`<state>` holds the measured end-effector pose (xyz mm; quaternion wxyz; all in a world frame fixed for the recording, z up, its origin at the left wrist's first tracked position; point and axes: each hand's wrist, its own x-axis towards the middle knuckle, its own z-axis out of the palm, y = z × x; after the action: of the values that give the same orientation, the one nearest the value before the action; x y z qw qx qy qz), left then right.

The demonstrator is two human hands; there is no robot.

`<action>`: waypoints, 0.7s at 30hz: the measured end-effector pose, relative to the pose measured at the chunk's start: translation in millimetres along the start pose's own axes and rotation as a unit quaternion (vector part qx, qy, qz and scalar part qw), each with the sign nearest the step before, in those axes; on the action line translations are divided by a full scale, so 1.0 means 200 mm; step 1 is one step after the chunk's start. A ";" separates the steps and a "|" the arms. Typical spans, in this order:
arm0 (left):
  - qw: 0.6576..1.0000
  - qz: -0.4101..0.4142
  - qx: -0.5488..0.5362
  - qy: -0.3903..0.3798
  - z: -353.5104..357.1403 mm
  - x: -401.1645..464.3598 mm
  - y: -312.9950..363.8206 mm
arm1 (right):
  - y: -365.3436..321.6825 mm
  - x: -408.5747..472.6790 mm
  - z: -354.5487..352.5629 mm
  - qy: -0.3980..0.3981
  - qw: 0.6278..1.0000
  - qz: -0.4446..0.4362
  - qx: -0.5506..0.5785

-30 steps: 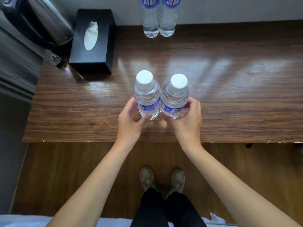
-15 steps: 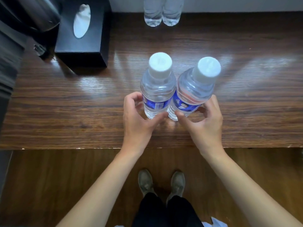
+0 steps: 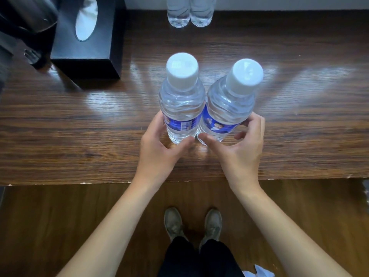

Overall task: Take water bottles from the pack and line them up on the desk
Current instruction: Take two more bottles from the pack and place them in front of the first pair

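**Two full bottles near the desk edge**

Your left hand [image 3: 159, 148] holds the left bottle [image 3: 182, 108], your right hand [image 3: 242, 150] the right bottle [image 3: 229, 110], low at the labels. Full, heavy-looking, smooth plastic: I'd grip mid-body, firmly.

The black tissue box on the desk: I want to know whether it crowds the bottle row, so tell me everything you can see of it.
The tissue box is a black rectangular box, matte in look, with an oval opening on top showing white tissue. It stands flat on the wooden desk at the back left, its top edge cut off by the frame. A dark metallic object sits close on its left; contact cannot be told. It stands apart from all the bottles, and neither hand touches it.
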<state>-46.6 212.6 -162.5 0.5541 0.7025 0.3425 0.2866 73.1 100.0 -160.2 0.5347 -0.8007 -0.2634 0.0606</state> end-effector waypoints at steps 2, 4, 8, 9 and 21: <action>1.000 0.001 0.002 0.006 0.00 0.00 0.01 | 0.00 -0.01 0.01 0.001 1.000 0.014 0.006; 1.000 0.003 0.004 0.018 0.00 0.01 0.01 | 0.01 -0.01 0.02 -0.002 1.000 0.016 0.010; 0.999 0.013 -0.001 0.038 0.02 0.00 0.01 | 0.01 0.00 0.01 -0.012 1.000 0.000 0.010; 0.999 0.015 0.000 0.044 0.02 0.00 0.00 | 0.01 0.01 0.01 -0.018 1.000 -0.005 0.010; 0.997 -0.003 0.035 0.064 0.05 -0.02 0.01 | 0.03 0.05 0.00 -0.078 0.996 -0.040 0.028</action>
<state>-41.0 202.9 -162.5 0.5072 0.7007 0.3887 0.3174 83.9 102.3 -163.8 0.5364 -0.7673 -0.3341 0.1091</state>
